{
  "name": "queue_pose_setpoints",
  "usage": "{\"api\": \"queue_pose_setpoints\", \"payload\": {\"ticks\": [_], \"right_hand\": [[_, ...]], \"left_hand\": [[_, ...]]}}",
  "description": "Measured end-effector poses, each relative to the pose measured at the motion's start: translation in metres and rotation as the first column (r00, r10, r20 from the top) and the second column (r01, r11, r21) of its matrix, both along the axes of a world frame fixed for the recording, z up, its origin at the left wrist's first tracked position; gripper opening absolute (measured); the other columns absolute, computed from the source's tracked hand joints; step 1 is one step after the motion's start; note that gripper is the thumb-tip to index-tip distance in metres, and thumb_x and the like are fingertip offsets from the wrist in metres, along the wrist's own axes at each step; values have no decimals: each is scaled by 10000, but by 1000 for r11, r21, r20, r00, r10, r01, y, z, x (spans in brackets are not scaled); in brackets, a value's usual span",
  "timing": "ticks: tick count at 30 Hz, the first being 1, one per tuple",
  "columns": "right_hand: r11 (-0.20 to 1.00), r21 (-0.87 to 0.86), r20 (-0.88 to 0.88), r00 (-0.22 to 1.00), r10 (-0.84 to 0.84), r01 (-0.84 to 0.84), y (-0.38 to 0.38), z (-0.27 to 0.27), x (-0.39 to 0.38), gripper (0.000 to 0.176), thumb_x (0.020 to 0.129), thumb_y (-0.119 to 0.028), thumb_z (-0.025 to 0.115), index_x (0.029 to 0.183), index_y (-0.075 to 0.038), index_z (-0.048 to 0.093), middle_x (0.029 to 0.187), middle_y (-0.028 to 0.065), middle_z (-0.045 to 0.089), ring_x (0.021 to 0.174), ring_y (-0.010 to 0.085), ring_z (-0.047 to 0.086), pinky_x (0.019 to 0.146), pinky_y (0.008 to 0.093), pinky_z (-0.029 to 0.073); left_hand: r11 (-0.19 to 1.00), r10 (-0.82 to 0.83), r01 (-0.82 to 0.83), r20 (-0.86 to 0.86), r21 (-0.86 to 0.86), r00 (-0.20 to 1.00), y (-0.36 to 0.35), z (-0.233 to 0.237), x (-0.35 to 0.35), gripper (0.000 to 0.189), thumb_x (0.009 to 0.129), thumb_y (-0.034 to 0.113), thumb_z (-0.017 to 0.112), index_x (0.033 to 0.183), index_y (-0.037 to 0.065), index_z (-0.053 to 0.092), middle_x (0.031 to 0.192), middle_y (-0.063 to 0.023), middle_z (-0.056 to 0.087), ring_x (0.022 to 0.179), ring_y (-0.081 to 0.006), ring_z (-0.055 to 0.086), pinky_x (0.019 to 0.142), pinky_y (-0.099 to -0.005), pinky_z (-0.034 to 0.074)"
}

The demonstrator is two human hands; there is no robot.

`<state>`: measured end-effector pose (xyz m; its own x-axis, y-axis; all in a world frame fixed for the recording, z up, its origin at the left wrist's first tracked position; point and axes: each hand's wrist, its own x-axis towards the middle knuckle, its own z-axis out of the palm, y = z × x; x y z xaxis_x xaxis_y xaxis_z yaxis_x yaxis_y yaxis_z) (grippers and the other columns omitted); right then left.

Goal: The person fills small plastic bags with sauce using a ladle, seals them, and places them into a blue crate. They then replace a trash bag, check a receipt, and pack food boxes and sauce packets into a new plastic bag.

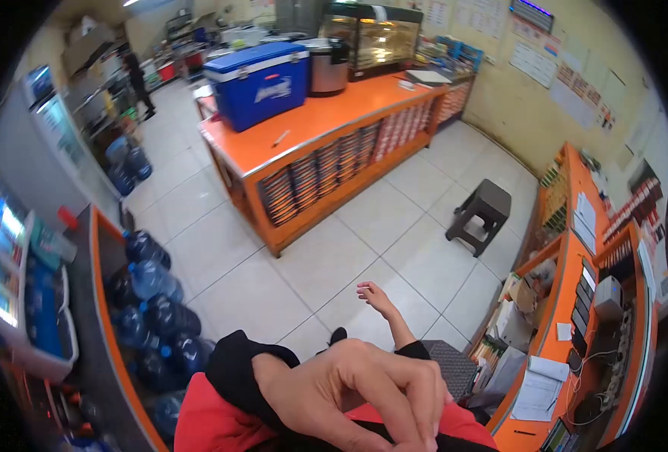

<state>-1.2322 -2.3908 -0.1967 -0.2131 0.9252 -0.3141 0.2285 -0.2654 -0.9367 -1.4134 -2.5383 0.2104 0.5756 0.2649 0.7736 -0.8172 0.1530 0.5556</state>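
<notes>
My left hand (364, 388) is large and close to the camera at the bottom centre, coming out of a black sleeve (236, 369). Its fingers are curled and pressed together, and what they may hold is hidden. Farther out, over the tiled floor (273, 294), my right hand (373, 296) reaches forward with its fingers apart and nothing in it. Red cloth (209, 418) shows beneath the left forearm. A dark shoe (337, 337) is partly visible between the two hands.
Ahead stands an orange counter (334, 120) with a blue cooler (262, 83). A dark stool (481, 211) is right of centre, a desk (541, 343) with papers and phones at the right. Large water bottles (157, 282) line the left. A person (136, 83) stands far back.
</notes>
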Motion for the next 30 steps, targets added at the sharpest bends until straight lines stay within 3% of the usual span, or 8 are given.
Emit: {"api": "queue_pose_setpoints", "payload": {"ticks": [5,8,17,20,23,25,27,30], "right_hand": [[900,-11,109,896,-431,435,49,-107,140,271,900,-242,483,1044,-35,585,867,80,629,784,150,591,696,276,474],[708,-154,177,724,-667,689,-21,-306,251,202,844,-232,524,890,-55,610,684,60,599,610,172,563,542,318,446],[-170,-669,511,282,-812,723,-119,-158,338,280,888,-285,491,1021,-54,578,874,80,611,779,184,579,670,330,469],[-136,-666,454,254,-854,734,-21,-139,391,309,902,-302,480,1065,-54,567,937,87,615,835,187,585,713,334,476],[291,-601,129,449,-884,745,173,-149,461,339,917,-320,469,1109,-54,556,1000,94,619,891,191,590,756,337,483],[717,-524,-171,768,-618,460,371,-37,456,361,927,-319,437,1146,-56,551,1159,71,573,1081,187,528,913,305,388],[965,-207,-659,752,-16,-161,520,96,417,419,980,-325,336,1153,0,535,1215,126,535,1194,230,449,1016,375,313],[574,273,-668,278,691,-772,648,285,331,822,890,-627,292,1446,-67,65,1416,139,326,1291,252,334,1066,407,230]], "left_hand": [[975,-215,211,-60,-68,975,149,14,78,159,763,123,717,859,16,648,924,-110,631,948,-225,553,948,-370,348],[900,-409,390,-69,-197,910,219,27,133,195,779,134,692,899,31,577,938,-102,599,966,-223,542,947,-378,342],[783,-587,587,72,-206,807,471,-6,283,362,730,57,725,987,84,471,945,-149,617,1094,-270,529,1041,-407,229],[863,-419,404,16,-302,908,532,19,310,327,775,138,682,985,93,436,942,-65,515,1011,-235,506,941,-405,343],[933,-143,147,37,-329,989,629,29,352,299,827,216,610,1045,116,430,884,-24,483,997,-237,483,925,-451,377],[866,139,-194,-151,-460,979,704,18,373,253,837,184,598,1034,120,453,914,-6,491,987,-202,494,901,-409,412],[761,264,-434,-380,-483,886,801,-32,392,193,862,175,565,1024,122,474,929,-4,522,953,-174,525,865,-367,445],[634,100,-540,-634,-554,767,931,-128,397,168,878,163,543,1033,119,493,915,-10,556,886,-157,563,820,-350,471]]}}
